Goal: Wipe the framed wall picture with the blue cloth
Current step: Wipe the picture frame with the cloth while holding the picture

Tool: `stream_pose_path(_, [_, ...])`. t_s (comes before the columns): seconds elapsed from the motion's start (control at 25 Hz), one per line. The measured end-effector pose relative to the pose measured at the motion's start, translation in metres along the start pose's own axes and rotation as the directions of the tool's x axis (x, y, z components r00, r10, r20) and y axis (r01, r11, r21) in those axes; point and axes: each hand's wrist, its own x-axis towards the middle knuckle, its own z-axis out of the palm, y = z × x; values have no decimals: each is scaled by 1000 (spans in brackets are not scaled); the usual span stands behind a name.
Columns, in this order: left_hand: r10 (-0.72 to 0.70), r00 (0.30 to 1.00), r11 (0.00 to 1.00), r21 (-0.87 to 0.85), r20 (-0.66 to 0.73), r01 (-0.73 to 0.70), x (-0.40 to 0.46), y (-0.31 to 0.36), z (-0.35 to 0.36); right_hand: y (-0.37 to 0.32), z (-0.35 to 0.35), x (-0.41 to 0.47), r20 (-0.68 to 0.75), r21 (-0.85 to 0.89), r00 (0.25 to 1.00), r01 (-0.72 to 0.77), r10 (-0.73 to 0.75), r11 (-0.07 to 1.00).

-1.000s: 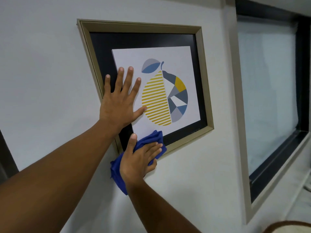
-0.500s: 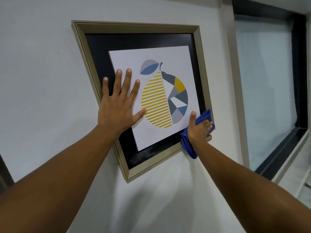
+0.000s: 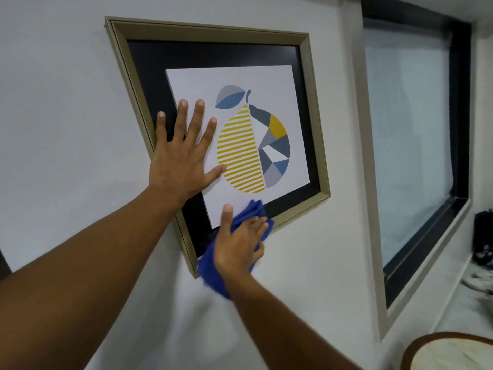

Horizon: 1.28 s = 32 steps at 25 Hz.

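Closest to the camera on the right there's a round table edge (image 3: 440, 345) with a brown rim poking into the corner. Both forearms reach up from the bottom toward the wall (image 3: 53, 102).

The right hand (image 3: 240, 241) is pressed flat on the blue cloth (image 3: 213, 268), fingers curled a bit over it and thumb sticking straight up, so it's pushing the cloth against the wall picture rather than balling it up. The cloth sits over the lower edge of the picture, near its bottom-left corner, covering part of the frame and the dark mat, with a tail of it hanging down onto the wall below.

The left hand (image 3: 181, 156) is higher up, palm flat, fingers spread wide, resting on the left side of the framed picture (image 3: 213, 30), half on the dark mat and half on the white print. The print shows a striped yellow pear with grey and blue patches.

Further right is a dark-framed window (image 3: 458, 116), with some blurry dark stuff on the sill.
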Motion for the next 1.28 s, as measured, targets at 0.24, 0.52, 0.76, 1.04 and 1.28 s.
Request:
stream_pose_path(0.24, [16, 1000, 1000, -5, -27, -16, -1, -1, 4, 1, 41, -92, 194, 20, 971, 142, -143, 990])
stream_pose_path(0.52, [15, 999, 1000, -17, -53, -16, -1, -4, 8, 14, 34, -72, 170, 9, 960, 226, -224, 974])
stream_pose_path(0.76, [16, 998, 1000, 9, -58, -15, 0, -3, 6, 25, -1, 24, -60, -10, 986, 153, -153, 988])
stream_pose_path(1.04, [13, 998, 1000, 17, -58, -12, 1, -3, 8, 44, -49, 116, -158, -92, 983, 81, -95, 992])
stream_pose_path(1.28, [11, 998, 1000, 15, -54, -10, 0, -1, 7, 57, 1, 5, -95, -52, 941, 321, -325, 946])
